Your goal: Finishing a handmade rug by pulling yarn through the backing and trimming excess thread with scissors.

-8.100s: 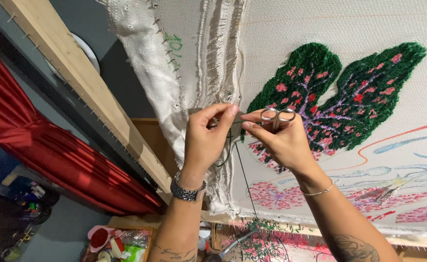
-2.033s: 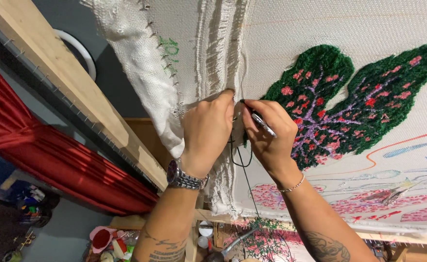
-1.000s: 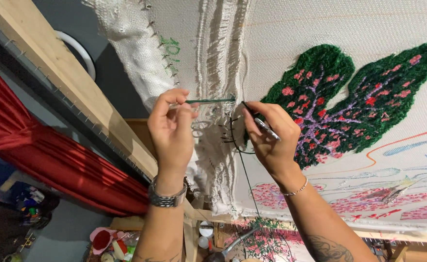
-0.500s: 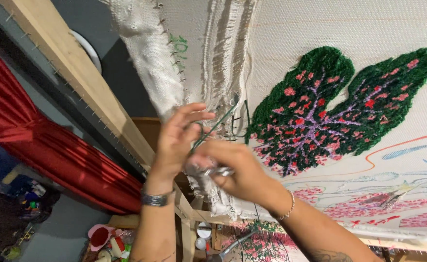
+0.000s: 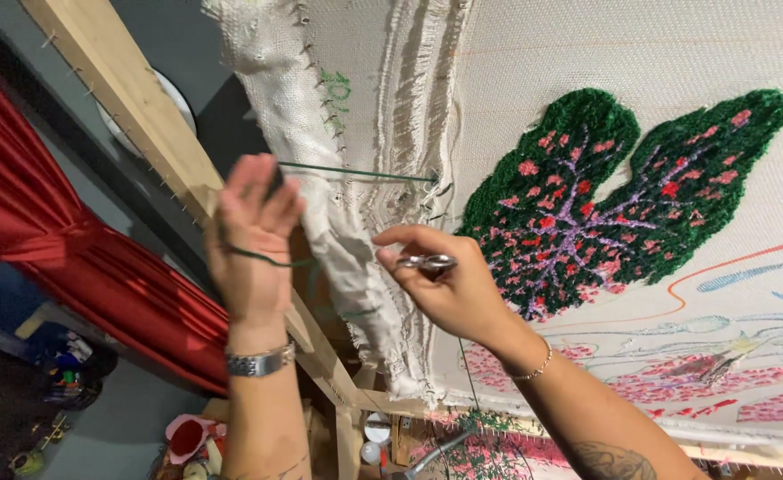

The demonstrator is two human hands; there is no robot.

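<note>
Thin dark green yarn strand [image 5: 356,171] seen stretched near-horizontal, from frayed edge of cream woven backing cloth [image 5: 338,222] leftward to left hand [image 5: 251,242]. Strand looped across left palm, fingers half spread, yarn caught between them. Small silver scissors [image 5: 427,262] pinched shut-fisted in right hand [image 5: 449,289], held below taut strand, nearer its cloth end. Blades apart or together: cannot be told. Green tufted leaf with pink spots [image 5: 623,196] lies right of both hands.

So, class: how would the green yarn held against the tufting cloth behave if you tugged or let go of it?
The green yarn probably goes limp once released: it is straight only where the left hand pulls it taut. It looks thin, so likely very light, and hard tugging might draw it from the cloth.
</note>
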